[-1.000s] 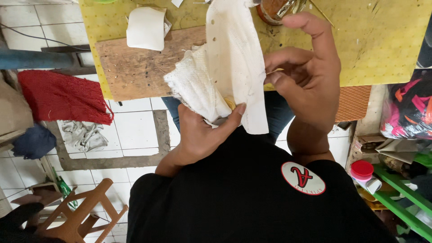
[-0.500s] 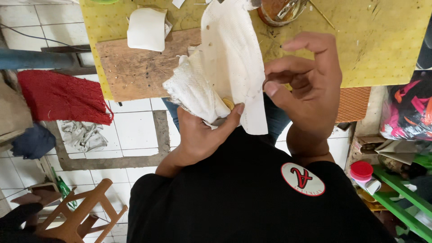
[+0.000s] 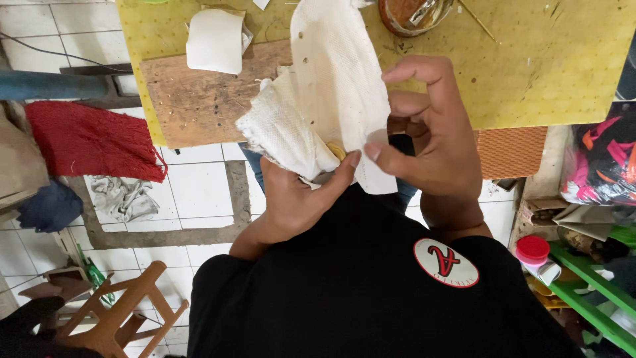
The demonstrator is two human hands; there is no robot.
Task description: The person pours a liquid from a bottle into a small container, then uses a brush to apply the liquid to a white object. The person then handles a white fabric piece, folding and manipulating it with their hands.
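Two hands are shown above the near table (image 3: pixel 563 79) edge: the left hand (image 3: pixel 298 199) grips the white folded sheets (image 3: pixel 291 132); right hand (image 3: pixel 434 142) fingers, slightly lowered since earlier, pinch the long panel (image 3: pixel 338 79).

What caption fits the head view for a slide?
Left hand grips a bunch of white textured sheets while right hand pinches a flat white sheet above a yellow pegboard table.

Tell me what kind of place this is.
Probably a small craft workshop. A yellow perforated worktable carries a scarred wooden board, both hands work a white textured sheet, and cluttered green shelves stand alongside.
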